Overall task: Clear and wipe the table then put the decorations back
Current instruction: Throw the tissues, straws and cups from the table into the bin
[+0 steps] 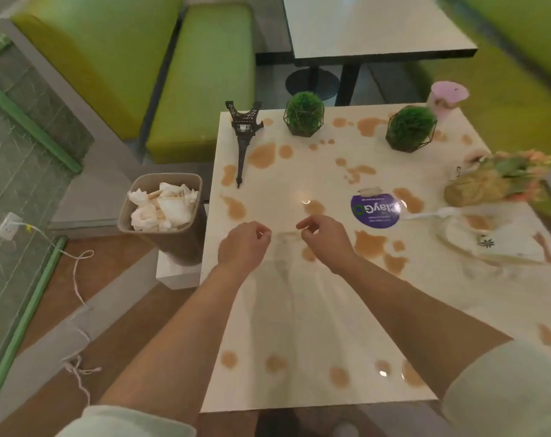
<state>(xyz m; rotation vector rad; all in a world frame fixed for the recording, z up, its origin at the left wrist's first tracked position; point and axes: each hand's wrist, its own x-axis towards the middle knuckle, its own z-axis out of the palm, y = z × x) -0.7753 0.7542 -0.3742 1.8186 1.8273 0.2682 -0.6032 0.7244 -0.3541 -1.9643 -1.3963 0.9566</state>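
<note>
Nearby, both hands hover loosely curled, holding nothing; the tower model stands with its tip pointing toward the person.

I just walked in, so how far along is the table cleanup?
Barely started. The bin already holds crumpled paper, but brown spills cover the table. Tower, plants, pink cup and fork remain. The left hand and right hand hold nothing visible.
</note>
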